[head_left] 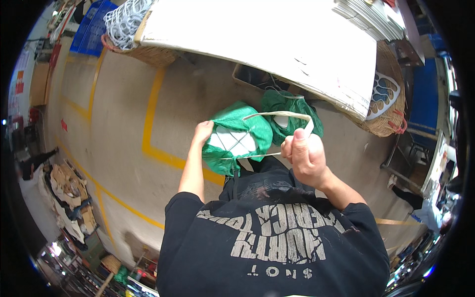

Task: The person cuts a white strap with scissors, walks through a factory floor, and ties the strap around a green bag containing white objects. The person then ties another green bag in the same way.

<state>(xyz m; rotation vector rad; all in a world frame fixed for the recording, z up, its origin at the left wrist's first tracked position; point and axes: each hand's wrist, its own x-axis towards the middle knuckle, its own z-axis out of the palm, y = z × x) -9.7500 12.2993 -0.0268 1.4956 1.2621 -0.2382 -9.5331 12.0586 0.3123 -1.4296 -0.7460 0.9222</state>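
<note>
Below me stands a green woven sack (264, 129) with white contents (232, 141) showing at its mouth. Thin dark cords cross over that white surface. My left hand (203, 132) is closed on the sack's rim at its left side. In my right hand (308, 157), a pale strap (282, 114) is gripped in a fist with the thumb up. The strap runs from the sack's far side to the fist, and a thin pale cord (267, 155) stretches from the near side to it. A second green sack (312, 120) sits just beyond, partly behind the strap.
A long white-topped table (257, 29) spans the far side, with stacked white sheets (363, 17). Wicker baskets (153, 57) hold white cut-out pieces. A blue crate (93, 27) is far left, a cardboard heap (69, 188) at left. Yellow lines (149, 119) mark the floor. Another person (428, 213) is right.
</note>
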